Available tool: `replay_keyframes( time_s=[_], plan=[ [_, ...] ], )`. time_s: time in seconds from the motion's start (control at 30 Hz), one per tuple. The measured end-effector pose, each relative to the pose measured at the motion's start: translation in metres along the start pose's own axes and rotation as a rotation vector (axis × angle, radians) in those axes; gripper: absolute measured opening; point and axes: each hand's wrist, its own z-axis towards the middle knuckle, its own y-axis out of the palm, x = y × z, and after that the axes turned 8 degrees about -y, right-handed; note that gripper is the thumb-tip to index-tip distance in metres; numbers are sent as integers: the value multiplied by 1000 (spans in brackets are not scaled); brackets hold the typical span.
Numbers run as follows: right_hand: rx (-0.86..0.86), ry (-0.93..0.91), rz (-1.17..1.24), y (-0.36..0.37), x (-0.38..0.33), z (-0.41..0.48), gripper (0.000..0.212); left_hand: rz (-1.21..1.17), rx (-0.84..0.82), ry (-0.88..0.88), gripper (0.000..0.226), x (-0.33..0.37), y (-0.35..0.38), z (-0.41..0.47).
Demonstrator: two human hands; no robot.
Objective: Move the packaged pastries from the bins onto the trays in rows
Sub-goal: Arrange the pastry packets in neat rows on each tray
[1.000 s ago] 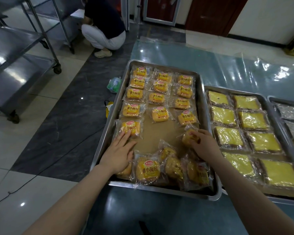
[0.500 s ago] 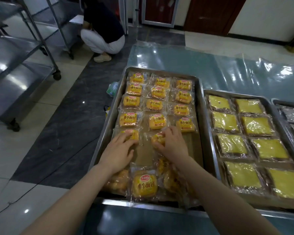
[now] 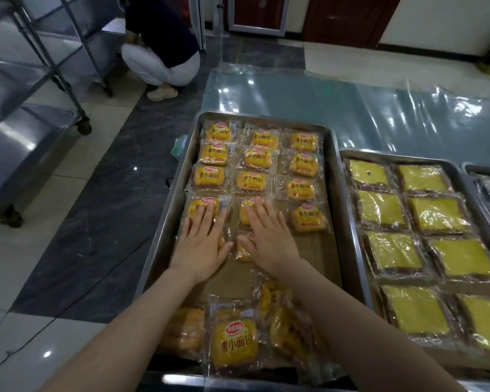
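While both hands lie flat on the tray (image 3: 171,213), much of what they touch is covered. At the view's 9 o'clock a steel rack (image 3: 26,142) runs off the left edge. At 11 o'clock a person (image 3: 161,49) crouches on the floor, cut off above the shoulders by the top edge. A thin cable (image 3: 68,301) crosses the floor at 8 o'clock. A green packet (image 3: 178,145) sits at the tray's 10 o'clock corner, half hidden by the rim; what it is I cannot tell.

Wrapped buns (image 3: 301,165) lie in three columns across the tray's far half. The left hand (image 3: 201,244), fingers straight and spread, presses down on the left column: its fingertips reach the fourth bun back and its palm hides nearly all of the fifth. Just beside it at 3 o'clock, the right hand (image 3: 269,239), also flat with straight fingers, rests on the middle column, fingertips on the fourth bun, palm over a fifth of which only the left edge shows. Neither hand grips anything. At the tray's 6 o'clock end a loose pile (image 3: 234,342) of buns overlaps, partly behind the right forearm.

At 3 o'clock a second tray (image 3: 393,156) holds wrapped yellow cakes (image 3: 379,210) in two columns, cut off below. A third tray (image 3: 481,168) is mostly out of view, its silvery contents unclear. A glossy sheet (image 3: 323,103) covers the table (image 3: 450,148).
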Motion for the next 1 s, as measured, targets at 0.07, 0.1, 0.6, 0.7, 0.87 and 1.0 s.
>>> replay_keyframes(
  time_s=[0.07,0.1,0.6,0.7,0.87,1.0],
  plan=[
    [3,36,14,5,-3,5,74,0,2,-1,70,-2,5,2],
    [9,58,16,7,-5,7,75,2,5,0,70,-3,6,3],
    [87,121,62,-12,2,-9,78,-48,73,71,77,-8,-10,-10],
    [110,235,17,-21,34,-34,75,-101,83,68,72,-5,-13,-32],
    [-131,338,84,-28,64,-62,77,-231,-40,29,69,-1,-12,-61],
    [-18,232,201,-40,42,-75,77,-424,-150,9,72,-1,-22,-84]
  ],
)
